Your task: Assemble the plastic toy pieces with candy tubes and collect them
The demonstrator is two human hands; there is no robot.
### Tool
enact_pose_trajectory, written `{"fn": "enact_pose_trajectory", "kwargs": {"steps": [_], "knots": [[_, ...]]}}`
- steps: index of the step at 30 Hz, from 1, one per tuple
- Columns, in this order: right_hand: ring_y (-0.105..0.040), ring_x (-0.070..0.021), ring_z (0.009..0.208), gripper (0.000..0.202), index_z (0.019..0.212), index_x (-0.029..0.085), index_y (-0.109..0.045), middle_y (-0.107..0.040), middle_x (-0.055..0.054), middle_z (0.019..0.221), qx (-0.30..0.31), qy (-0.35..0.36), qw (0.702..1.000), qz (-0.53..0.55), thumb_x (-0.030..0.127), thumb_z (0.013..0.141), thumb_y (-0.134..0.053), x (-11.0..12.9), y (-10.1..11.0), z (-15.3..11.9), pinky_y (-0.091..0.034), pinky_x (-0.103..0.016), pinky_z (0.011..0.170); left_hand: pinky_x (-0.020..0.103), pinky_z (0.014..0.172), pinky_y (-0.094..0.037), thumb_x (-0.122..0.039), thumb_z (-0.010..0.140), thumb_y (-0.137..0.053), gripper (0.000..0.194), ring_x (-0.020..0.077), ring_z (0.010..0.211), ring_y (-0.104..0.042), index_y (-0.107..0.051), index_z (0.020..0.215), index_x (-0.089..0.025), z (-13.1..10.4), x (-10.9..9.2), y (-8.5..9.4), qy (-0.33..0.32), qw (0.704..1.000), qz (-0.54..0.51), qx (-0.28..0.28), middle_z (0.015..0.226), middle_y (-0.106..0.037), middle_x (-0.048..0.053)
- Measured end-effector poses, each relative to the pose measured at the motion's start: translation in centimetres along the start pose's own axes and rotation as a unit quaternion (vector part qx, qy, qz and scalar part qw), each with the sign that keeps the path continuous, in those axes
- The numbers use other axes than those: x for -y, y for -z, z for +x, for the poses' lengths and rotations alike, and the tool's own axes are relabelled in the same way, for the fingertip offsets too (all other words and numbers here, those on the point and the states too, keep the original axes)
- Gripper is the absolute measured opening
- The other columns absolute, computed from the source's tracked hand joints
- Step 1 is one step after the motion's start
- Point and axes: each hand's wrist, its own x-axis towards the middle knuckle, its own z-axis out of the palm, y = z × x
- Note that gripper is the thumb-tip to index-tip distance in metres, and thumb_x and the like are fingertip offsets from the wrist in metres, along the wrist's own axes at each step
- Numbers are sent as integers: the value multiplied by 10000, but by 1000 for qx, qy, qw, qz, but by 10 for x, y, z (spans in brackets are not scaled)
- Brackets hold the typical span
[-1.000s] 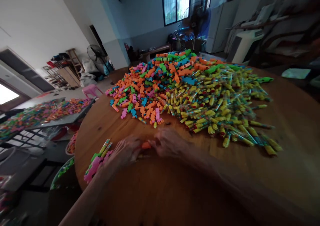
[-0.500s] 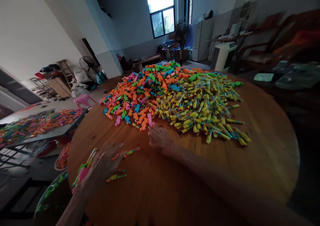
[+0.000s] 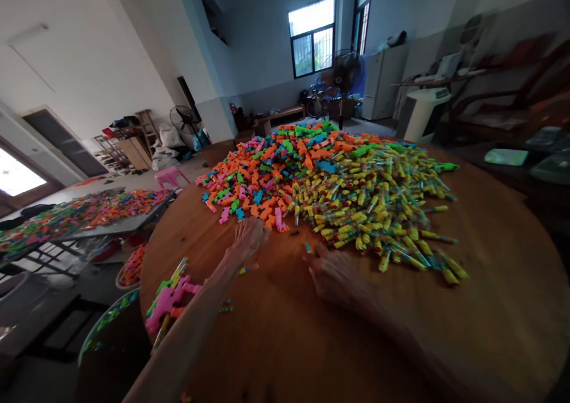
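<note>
My left hand (image 3: 249, 235) reaches to the near edge of a heap of moulded plastic toy pieces (image 3: 267, 154) in orange, pink, green and blue. Its fingers look stretched forward and slightly apart, with nothing visible in them. My right hand (image 3: 336, 275) is closed near the front of a heap of yellow-wrapped tubes (image 3: 356, 198). A small blue and yellow tip (image 3: 307, 247) shows at its fingertips; the rest of that piece is hidden. Beside my left forearm lie pink toy pieces (image 3: 167, 305) with green pieces and tubes. A small tube (image 3: 246, 269) lies between my arms.
Everything rests on a round wooden table (image 3: 503, 260). To the left, a lower table (image 3: 116, 228) carries more coloured pieces, with a filled tub (image 3: 111, 314) below. A pink stool (image 3: 171, 176), standing fan (image 3: 347, 73) and air cooler (image 3: 421, 115) stand beyond.
My left hand has moved forward and right, from the loose tubes to the toy heap. My right hand has drawn back from the heap toward the right. The camera has turned left.
</note>
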Motion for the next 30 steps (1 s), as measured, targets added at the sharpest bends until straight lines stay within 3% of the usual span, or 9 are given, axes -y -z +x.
{"fn": "enact_pose_trajectory", "kwargs": {"steps": [5, 12, 18, 22, 25, 28, 30], "knots": [[-598, -182, 714, 396, 1161, 163, -664, -632, -126, 1130, 9, 19, 1000, 15, 97, 812, -488, -4, 6, -5, -317, -321, 569, 328, 749, -480, -335, 938, -534, 207, 237, 852, -640, -639, 889, -164, -9, 2, -3, -10, 1000, 5, 4, 906, -654, 103], [-589, -188, 796, 274, 1069, 174, -676, -613, -136, 1131, -5, 55, 998, 12, 132, 905, -462, -15, -16, -7, -371, -315, 658, 358, 849, -522, -302, 954, -495, 217, 234, 955, -651, -688, 984, -206, -51, 11, 12, -99, 993, -29, 55, 1039, -696, 97], [-572, -165, 746, 307, 1070, 145, -681, -636, -121, 1074, 28, 50, 998, 33, 96, 823, -504, -9, 2, -3, -359, -300, 643, 382, 947, -506, -443, 919, -610, 391, 254, 1101, -629, -630, 1221, -196, -50, 3, 1, -123, 990, -63, 41, 1199, -657, 118], [-564, -167, 737, 243, 972, 148, -692, -647, -102, 983, 31, 36, 999, 20, 109, 886, -467, -10, 3, -2, -328, -305, 630, 312, 845, -496, -377, 962, -542, 249, 202, 937, -634, -683, 1058, -196, -44, -11, -7, -155, 983, -93, 40, 1016, -675, 72], [-547, -166, 743, 249, 983, 175, -700, -634, -106, 1021, -4, 35, 999, 10, 151, 935, -456, -17, -10, -5, -307, -307, 630, 266, 742, -452, -375, 991, -496, 288, 166, 804, -593, -706, 923, -190, -49, -20, -5, -186, 971, -138, 58, 878, -643, 33], [-545, -169, 793, 244, 1040, 175, -692, -612, -126, 1158, -37, 52, 998, 10, 147, 926, -478, -21, -19, -8, -310, -305, 650, 252, 698, -409, -341, 1009, -482, 305, 142, 733, -565, -718, 897, -184, -57, -27, -1, -219, 951, -199, 94, 786, -618, 6], [-542, -166, 794, 237, 1059, 160, -682, -618, -123, 1147, -33, 55, 998, 21, 133, 907, -502, -20, -18, -7, -312, -299, 652, 254, 705, -409, -306, 1010, -489, 272, 141, 747, -579, -716, 929, -180, -62, -30, -1, -228, 941, -231, 95, 810, -645, 7]]}}
